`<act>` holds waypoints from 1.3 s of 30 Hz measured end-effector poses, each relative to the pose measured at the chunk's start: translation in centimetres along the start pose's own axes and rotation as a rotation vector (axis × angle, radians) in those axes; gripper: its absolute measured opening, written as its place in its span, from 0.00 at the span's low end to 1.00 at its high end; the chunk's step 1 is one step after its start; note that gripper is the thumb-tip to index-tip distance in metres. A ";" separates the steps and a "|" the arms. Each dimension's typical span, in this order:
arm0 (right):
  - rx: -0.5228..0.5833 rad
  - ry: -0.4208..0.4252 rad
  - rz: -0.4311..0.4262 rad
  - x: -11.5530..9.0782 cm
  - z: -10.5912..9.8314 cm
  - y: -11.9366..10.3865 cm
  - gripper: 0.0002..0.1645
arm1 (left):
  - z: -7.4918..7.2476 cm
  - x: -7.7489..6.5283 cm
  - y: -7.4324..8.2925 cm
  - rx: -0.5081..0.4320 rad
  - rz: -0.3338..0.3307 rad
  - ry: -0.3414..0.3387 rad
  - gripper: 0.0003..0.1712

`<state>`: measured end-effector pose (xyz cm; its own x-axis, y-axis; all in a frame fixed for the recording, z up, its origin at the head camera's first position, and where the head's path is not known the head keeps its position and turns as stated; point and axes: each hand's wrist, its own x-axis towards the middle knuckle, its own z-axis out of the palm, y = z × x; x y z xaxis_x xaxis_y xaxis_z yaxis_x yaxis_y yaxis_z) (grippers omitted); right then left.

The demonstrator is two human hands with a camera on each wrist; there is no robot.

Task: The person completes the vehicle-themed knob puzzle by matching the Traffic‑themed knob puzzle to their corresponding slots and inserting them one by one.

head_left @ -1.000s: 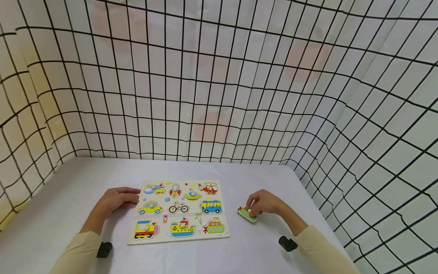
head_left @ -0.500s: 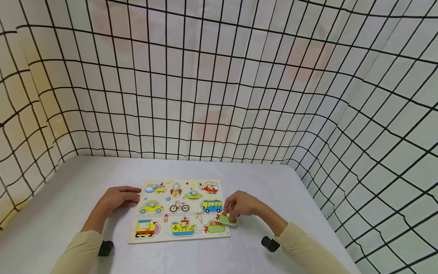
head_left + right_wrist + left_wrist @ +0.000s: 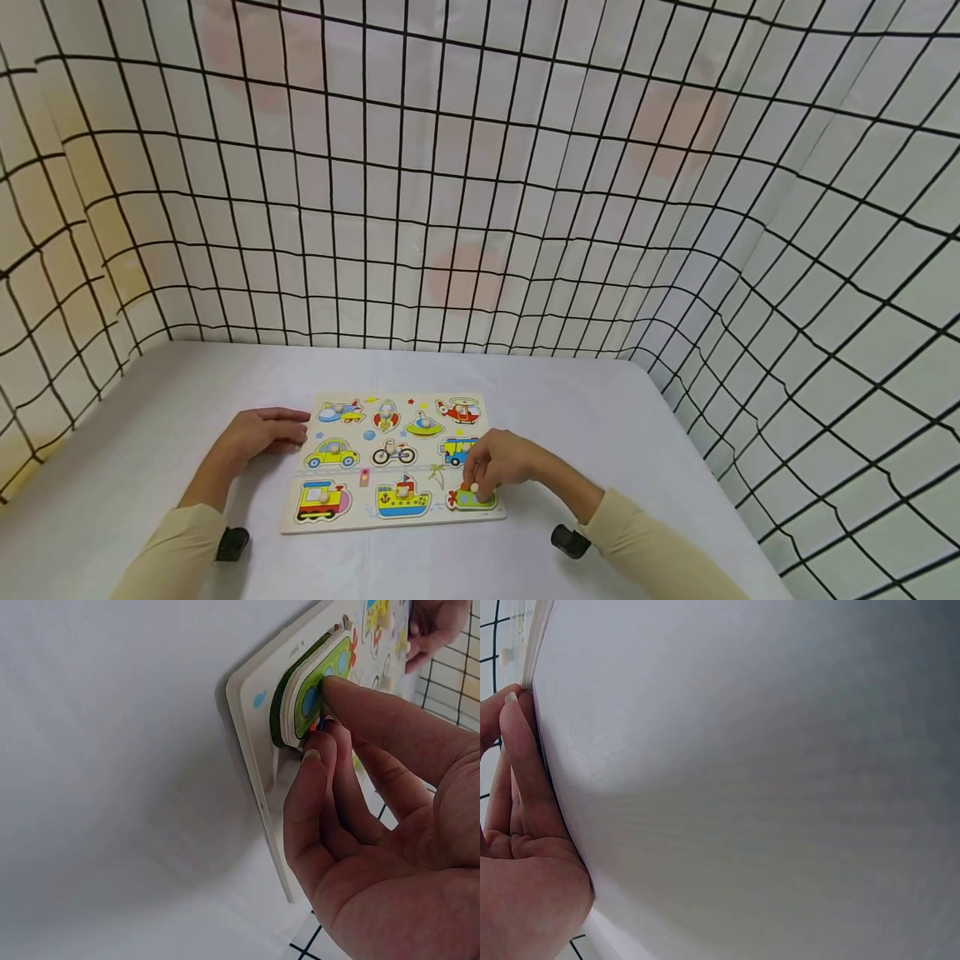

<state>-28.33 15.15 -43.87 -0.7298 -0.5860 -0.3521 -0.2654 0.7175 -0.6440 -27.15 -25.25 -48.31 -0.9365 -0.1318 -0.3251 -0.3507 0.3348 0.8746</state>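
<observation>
A wooden peg puzzle board [image 3: 362,508] lies flat on the white table. My right hand [image 3: 506,461] pinches a green submarine puzzle piece [image 3: 460,502] at its knob, over the board's near right corner. In the right wrist view, the submarine piece [image 3: 319,686] stands slightly raised over the submarine-shaped recess, whose dark green edge shows beside it. My left hand [image 3: 258,435] rests on the table, its fingertips at the board's left edge. In the left wrist view the fingers of the left hand [image 3: 529,802] look relaxed, with nothing held.
Several knobbed vehicle pieces sit in the board, among them a train [image 3: 322,500], a boat [image 3: 402,500], a car [image 3: 330,454] and a bus [image 3: 453,451], the bus partly covered by my right hand. A black grid-patterned white curtain [image 3: 420,208] surrounds the table [image 3: 585,400].
My right hand has carried the submarine piece leftward from the table on the right to the board's near right corner and lowered it. The left hand has stayed put.
</observation>
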 end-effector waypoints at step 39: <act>0.038 0.032 0.047 -0.3 0.8 0.5 0.10 | 0.4 0.4 0.0 -0.008 -0.003 -0.012 0.30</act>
<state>-27.73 15.39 -44.67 -0.7609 -0.5389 -0.3613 -0.2065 0.7291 -0.6525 -27.53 -24.92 -48.54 -0.9354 -0.1220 -0.3320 -0.3537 0.3264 0.8765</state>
